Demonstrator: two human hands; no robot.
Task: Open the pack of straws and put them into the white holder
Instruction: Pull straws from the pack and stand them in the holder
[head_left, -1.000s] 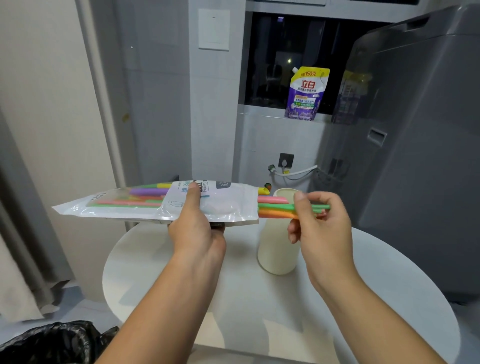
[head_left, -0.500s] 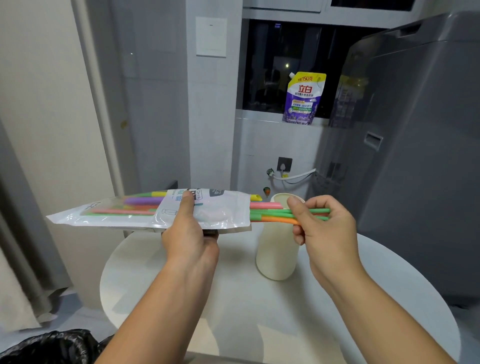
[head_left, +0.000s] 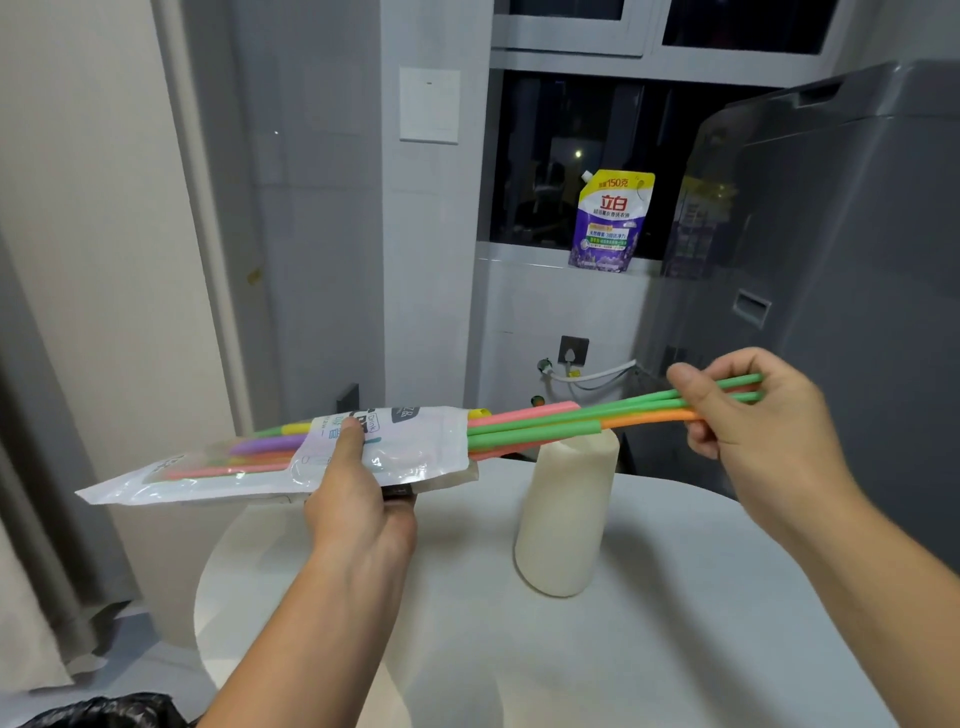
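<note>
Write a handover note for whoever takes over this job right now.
Left grip holds the pack level over the table, thumb on top.
Right grip pinches green and orange straws, partway out of the pack's open end.
Holder stands on the table below the straws; no straw sticks out of it.
Done: pack opened.
Left: pull these free, drop them in the holder, then the rest.
</note>
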